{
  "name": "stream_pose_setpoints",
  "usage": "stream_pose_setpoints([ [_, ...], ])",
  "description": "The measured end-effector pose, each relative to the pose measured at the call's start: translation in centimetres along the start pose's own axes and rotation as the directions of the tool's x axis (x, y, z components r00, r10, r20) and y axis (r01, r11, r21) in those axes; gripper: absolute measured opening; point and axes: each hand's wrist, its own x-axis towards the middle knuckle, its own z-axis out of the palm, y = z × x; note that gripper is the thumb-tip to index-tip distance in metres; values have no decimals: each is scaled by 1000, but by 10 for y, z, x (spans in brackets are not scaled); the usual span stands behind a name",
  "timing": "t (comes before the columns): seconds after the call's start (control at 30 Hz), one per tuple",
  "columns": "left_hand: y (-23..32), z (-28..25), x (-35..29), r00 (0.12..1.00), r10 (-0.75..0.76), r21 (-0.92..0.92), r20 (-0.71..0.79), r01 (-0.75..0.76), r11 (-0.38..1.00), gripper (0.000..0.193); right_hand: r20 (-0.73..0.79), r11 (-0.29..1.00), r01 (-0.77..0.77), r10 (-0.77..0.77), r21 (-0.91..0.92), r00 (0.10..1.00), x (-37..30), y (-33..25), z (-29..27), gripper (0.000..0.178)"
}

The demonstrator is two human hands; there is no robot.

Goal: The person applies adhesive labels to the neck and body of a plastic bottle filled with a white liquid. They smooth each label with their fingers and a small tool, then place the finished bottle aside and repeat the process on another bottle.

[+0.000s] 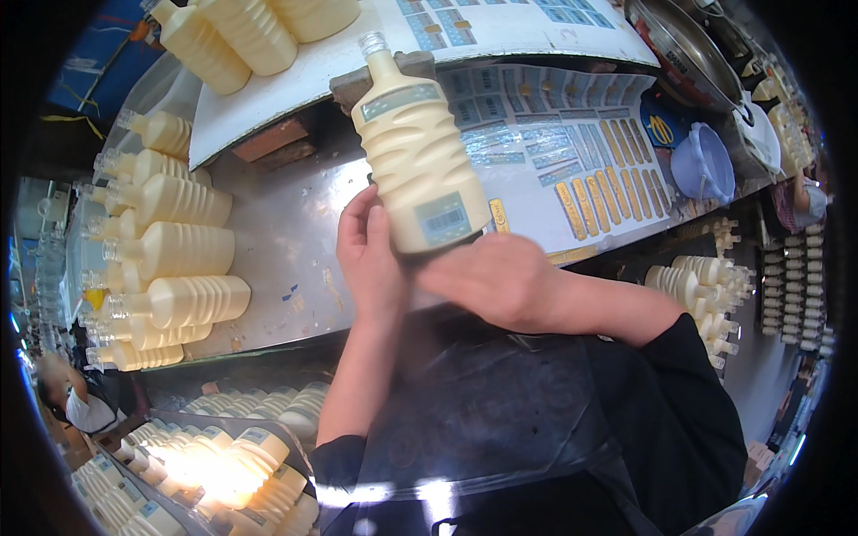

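A cream plastic bottle point(424, 170) with wavy ribbed sides and a clear threaded neck lies tilted in front of me. It carries a teal label strip near the shoulder and a square teal label with a barcode near its base. A grey block point(413, 66) sits under its neck end. My left hand point(368, 246) grips the lower left side, its thumb and fingers partly curled there. By the bottle's base is my right hand point(492, 277), smeared by motion, with its fingers partly hidden.
Sheets of teal and gold labels point(617, 192) cover the table's right side, beside a lilac bucket point(703, 165). Cream bottles point(188, 250) lie stacked at the left; more stand on the white board point(536, 36). Labelled bottles point(268, 451) fill a crate at lower left. A co-worker point(85, 402) is at far left.
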Motion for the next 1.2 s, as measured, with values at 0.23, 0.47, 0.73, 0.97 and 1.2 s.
stream_pose_setpoints([
  [0.23,3,2,-7,999,-21,-33,-41,20,999,37,-141,820,-509,554,260,820,22,3,-4,24],
  [0.47,-23,10,-15,939,333,579,85,-318,751,75,-265,797,-603,586,21,766,-2,30,1,28],
  [0.73,-26,9,-10,960,277,451,49,-269,851,66,-355,779,-625,601,58,716,-2,36,-4,26],
  [0.97,-5,9,-10,998,57,68,-11,-56,996,42,-181,841,-538,538,57,823,22,11,-1,20],
  [1.2,0,9,-16,997,66,-55,45,-64,996,43,-130,813,-576,564,-81,815,15,10,5,20],
])
